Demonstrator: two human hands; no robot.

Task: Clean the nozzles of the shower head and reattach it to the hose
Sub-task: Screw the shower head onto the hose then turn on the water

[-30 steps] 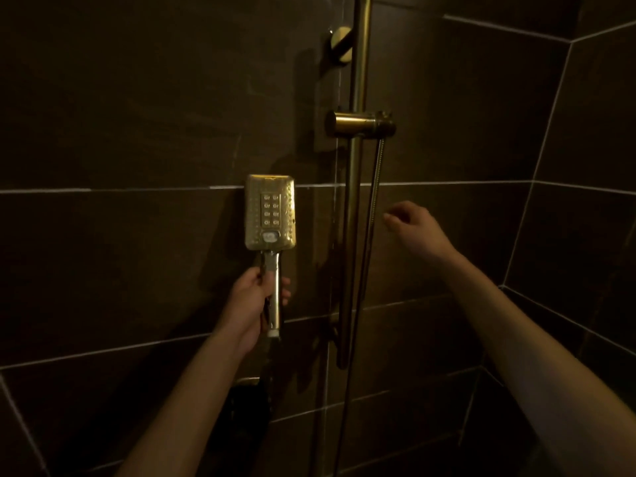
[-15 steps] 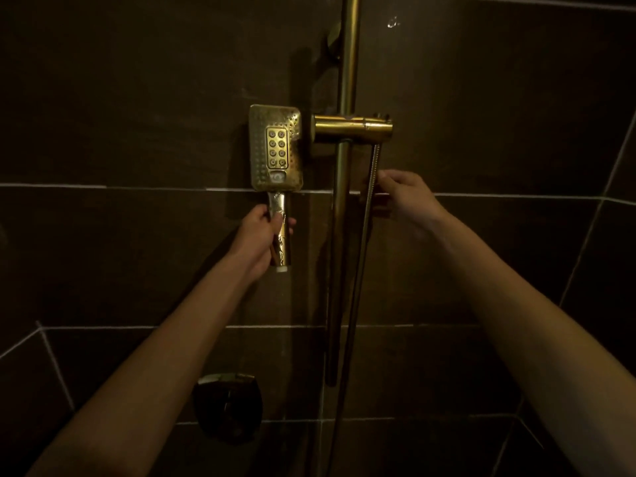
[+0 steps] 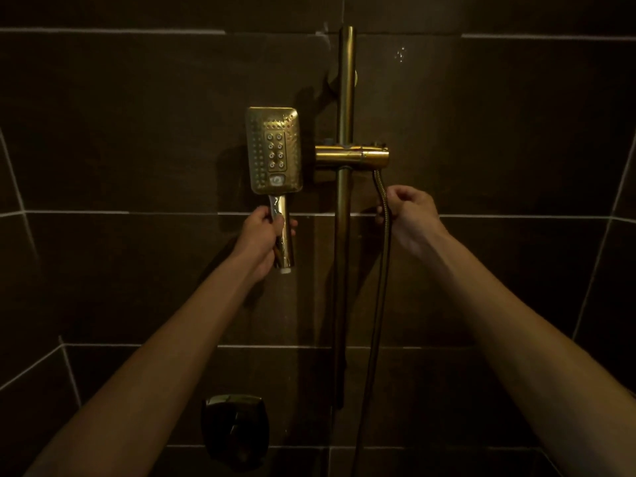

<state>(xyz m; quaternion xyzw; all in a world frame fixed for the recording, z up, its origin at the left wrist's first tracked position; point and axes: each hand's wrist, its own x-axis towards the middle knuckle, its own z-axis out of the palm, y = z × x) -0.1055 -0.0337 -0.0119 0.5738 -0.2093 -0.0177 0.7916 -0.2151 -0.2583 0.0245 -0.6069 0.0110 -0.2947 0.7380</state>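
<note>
Left grip [image 3: 263, 235]: fingers curled round the handle of the shower head [image 3: 274, 151].
Shower head: upright, nozzle face toward the camera, at 9 o'clock from the bracket [image 3: 352, 156], apart from it.
Right grip [image 3: 407, 211]: pinching the hose [image 3: 378, 304] just below the bracket.
Hose: hangs toward 6 o'clock beside the rail [image 3: 344, 215].

Home shower stall, dark tiled walls [image 3: 137, 132], brass riser rail [image 3: 345, 98], wall valve [image 3: 235, 425]

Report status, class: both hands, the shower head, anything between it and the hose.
Left hand grips shower head by its handle, upright. Right hand pinches hose below slider bracket. Head detached. Riser rail stands between.
</note>
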